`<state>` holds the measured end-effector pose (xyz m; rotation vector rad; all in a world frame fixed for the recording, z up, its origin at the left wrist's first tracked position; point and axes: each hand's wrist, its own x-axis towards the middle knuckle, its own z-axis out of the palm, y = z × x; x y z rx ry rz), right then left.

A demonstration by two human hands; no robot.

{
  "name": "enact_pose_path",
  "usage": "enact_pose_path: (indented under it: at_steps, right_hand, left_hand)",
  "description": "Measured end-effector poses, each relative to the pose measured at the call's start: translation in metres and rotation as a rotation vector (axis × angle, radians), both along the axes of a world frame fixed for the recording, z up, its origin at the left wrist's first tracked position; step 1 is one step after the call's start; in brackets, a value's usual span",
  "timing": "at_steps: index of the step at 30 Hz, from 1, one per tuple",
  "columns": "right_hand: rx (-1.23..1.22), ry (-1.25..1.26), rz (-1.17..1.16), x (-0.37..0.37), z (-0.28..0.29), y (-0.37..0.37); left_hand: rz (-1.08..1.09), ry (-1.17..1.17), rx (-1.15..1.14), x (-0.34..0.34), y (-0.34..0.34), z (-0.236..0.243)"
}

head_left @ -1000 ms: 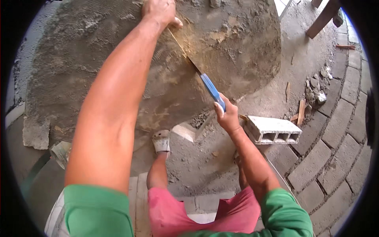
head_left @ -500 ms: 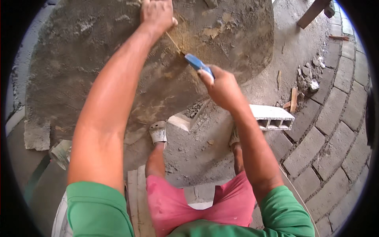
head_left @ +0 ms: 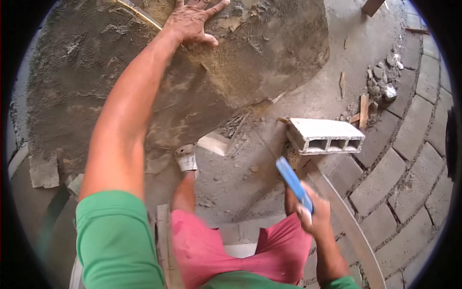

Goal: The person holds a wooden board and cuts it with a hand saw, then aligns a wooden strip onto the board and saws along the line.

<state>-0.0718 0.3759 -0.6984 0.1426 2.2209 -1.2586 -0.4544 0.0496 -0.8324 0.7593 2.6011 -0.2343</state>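
My left hand (head_left: 190, 23) presses flat on a broad, cement-smeared board (head_left: 91, 91), its fingers spread. A pale straight line (head_left: 139, 13) runs across the board beside that wrist, and yellowish dust (head_left: 219, 79) lies below the hand. Down by my right knee, clear of the board, my right hand (head_left: 316, 214) is closed round the blue handle of a hand saw (head_left: 292, 180). Its thin blade is seen nearly edge-on, blurred, pointing up and to the left.
A white hollow block (head_left: 327, 130) sits right of the board, with wood scraps (head_left: 364, 111) and rubble (head_left: 382, 79) beyond. Grey pavers (head_left: 404, 173) cover the right side. Loose grit (head_left: 226, 188) lies between my feet. A wooden post (head_left: 373, 6) stands at the top right.
My right hand has drawn the saw back off the board, down and to the right. My left hand, closed before, now lies spread. The board's near edge looks different on the right.
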Motion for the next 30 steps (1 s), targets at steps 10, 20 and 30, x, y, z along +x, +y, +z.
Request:
enact_pose_path:
  at_steps: [10,20,30]
  right_hand:
    - [0.025,0.275,-0.095,-0.167,-0.199,-0.142]
    - [0.062,0.197,0.126,-0.069,-0.048,-0.064]
    - [0.078,0.118,0.033,-0.090,-0.091,-0.110]
  left_hand:
    - [-0.033,0.073,0.185,0.000,0.029,-0.011]
    - [-0.032,-0.001,0.041,-0.004,-0.027,-0.012]
    - [0.021,-0.012,0.052,-0.003,-0.029,-0.025]
